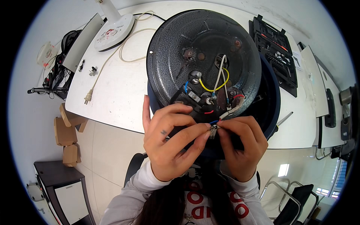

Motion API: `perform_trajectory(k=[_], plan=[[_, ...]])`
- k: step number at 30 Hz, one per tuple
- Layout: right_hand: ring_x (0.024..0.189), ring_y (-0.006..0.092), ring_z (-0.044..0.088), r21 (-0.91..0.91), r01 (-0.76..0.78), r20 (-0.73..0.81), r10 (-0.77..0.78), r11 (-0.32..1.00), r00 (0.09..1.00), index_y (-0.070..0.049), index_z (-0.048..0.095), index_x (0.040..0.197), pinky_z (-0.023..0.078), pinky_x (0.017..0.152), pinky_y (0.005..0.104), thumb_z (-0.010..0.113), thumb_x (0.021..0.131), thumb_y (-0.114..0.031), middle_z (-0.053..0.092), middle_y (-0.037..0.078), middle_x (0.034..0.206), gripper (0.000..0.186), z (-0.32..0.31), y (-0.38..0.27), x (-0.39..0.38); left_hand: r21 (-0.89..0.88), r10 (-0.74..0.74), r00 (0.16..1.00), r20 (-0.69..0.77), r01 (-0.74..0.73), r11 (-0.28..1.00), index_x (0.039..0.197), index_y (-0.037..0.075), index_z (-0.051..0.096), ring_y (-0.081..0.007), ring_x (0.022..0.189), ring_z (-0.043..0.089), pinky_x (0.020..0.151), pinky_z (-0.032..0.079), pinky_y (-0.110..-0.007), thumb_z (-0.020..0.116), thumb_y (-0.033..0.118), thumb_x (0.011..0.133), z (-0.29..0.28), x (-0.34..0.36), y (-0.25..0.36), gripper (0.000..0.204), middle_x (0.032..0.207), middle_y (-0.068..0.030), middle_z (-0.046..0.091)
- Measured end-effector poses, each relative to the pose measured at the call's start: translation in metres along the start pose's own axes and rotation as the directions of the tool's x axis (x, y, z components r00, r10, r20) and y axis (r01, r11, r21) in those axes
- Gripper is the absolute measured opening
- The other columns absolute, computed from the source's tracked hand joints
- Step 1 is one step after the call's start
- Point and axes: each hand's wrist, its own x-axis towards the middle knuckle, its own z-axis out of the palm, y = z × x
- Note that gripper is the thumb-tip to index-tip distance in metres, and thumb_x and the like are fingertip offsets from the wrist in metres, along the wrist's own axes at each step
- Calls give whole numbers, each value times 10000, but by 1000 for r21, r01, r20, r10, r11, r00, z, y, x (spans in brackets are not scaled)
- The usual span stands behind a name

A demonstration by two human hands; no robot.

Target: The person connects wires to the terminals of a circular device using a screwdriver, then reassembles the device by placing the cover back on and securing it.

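White tabletop [116, 114] with curved edges spans the room above a pale tiled floor [108, 150]; brown cardboard boxes [64, 133] stand on that floor at the left; a white round appliance base [115, 33] sits at the far left of the table, a cream power cord with a pale plug [88, 96] lying nearer; at the far right lies an open black plastic tool case [288, 84].

Near the middle, a round, speckled dark-grey metal base [176, 56] rests on a dark-blue tub [276, 93], a yellow insulated wire [214, 90] looping over it; at its near edge, a small silver metal connector [213, 132] is between the left hand [170, 142] and right hand [242, 146], just beside a blue insulated wire [214, 122]; each thumb and forefinger pinch at the connector, its gripped ends hidden by fingertips.
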Motion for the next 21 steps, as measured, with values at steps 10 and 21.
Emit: perform_trajectory(k=[10, 21], plan=[[668, 215, 603, -17, -4, 4, 4, 1000, 1000, -53, 700, 889, 465, 554, 293, 769, 685, 16, 610, 60, 779, 226, 0, 1, -1, 11, 21, 1000, -5, -21, 1000, 820, 72, 726, -273, 927, 649, 1120, 182, -593, 736, 33, 638, 2, -2, 0, 186, 787, -32, 630], [679, 213, 599, -34, 37, 37, -36, 999, 999, -63, 712, 899, 468, 573, 287, 783, 679, 1, 608, 60, 803, 240, -1, 0, 1, 39, -27, 1000, -11, 27, 999, 838, 147, 736, -242, 996, 618, 1104, 178, -614, 762, 60, 633, -1, -6, -6, 225, 825, 24, 605]])
